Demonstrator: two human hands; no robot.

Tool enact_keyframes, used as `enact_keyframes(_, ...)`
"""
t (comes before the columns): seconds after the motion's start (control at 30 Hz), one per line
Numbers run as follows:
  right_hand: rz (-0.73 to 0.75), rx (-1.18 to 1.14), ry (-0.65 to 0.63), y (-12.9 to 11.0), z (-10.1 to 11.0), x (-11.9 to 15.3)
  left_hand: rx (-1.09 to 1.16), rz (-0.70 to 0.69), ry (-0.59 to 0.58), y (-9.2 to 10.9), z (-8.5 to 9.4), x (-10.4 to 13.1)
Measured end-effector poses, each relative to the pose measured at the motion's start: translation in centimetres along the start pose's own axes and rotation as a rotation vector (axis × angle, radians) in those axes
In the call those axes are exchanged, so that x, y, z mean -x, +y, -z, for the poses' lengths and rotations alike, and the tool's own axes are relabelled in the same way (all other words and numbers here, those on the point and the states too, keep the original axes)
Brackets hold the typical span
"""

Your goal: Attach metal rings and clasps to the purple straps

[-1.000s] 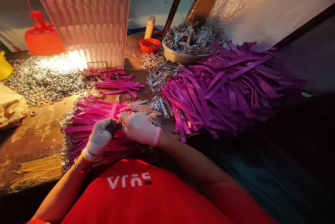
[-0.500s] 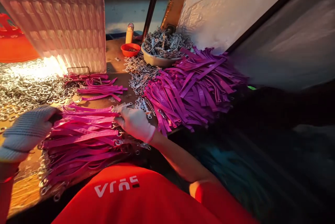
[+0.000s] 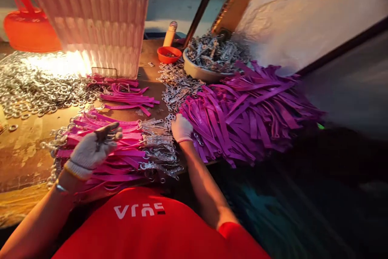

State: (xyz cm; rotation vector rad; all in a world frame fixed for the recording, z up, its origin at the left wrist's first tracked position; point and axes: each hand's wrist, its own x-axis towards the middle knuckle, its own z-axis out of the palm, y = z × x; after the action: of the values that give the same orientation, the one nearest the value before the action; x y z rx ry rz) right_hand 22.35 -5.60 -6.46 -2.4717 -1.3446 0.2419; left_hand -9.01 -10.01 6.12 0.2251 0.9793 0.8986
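Nearest, below the person's red shirt front and arms, the gloved left hand has come in from the left ends of the row of pink straps and now hangs over it, fingers curled near a dark shape; whether that is a finger cover or something held, I cannot tell. Half a second ago the two hands were spread along that row, a strap seemingly drawn between them; now the right hand has left it and reached outward to where loose metal pieces meet the purple strap heap. Its fingertips are hidden, so I cannot tell whether they have gripped anything. My reading is that one strap has been laid straight and the work has turned to a fresh part. The row lies on the counter before the person, metal fittings spread at its right ends, rings at its left. Beyond it lie a smaller bunch of pink straps and, further left, a heap of metal rings. Farther back stand a basin piled with metal fittings, a red bowl and a bottle.
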Motion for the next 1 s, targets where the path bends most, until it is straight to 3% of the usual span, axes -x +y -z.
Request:
enact_keyframes(0.2,0.098,-0.169,-0.023,1.1,-1.4,-0.1,-0.15,-0.041,-0.225,-3.0,0.8,-0.9)
enact_keyframes(0.33,0.176,-0.292,0.06,0.9,-0.3,0.7,-0.342,-0.216,-0.175,-4.5,2.5,-1.5)
enact_keyframes(0.43,0.277,-0.417,0.072,-0.9,1.9,3.3,-0.519,-0.319,-0.165,-5.0,3.3,-1.6)
enact_keyframes(0.5,0.433,-0.567,0.004,-3.0,3.8,6.2,-0.662,-0.413,-0.168,-5.1,3.1,-1.4)
enact_keyframes(0.57,0.572,-0.701,-0.174,-5.4,5.6,9.4,-0.788,-0.547,-0.126,-5.1,2.6,-1.0)
enact_keyframes(0.63,0.643,-0.747,-0.35,-7.6,6.8,12.1,-0.893,-0.681,-0.053,-5.0,2.0,-0.5)
enact_keyframes(0.7,0.695,-0.757,-0.427,-9.1,7.4,13.8,-0.971,-0.75,-0.03,-4.8,1.5,0.0)
enact_keyframes(0.77,0.723,-0.758,-0.44,-9.9,7.7,14.6,-0.958,-0.726,-0.097,-4.6,1.6,0.2)
enact_keyframes(0.83,0.713,-0.771,-0.448,-10.1,7.7,14.8,-0.845,-0.609,-0.197,-4.3,1.9,0.0)
enact_keyframes(0.9,0.668,-0.831,-0.439,-10.1,7.6,14.8,-0.643,-0.449,-0.259,-4.2,2.4,-0.5)
enact_keyframes(1.0,0.538,-0.963,-0.392,-10.0,7.2,14.8,-0.318,-0.25,-0.256,-4.3,2.8,-1.1)
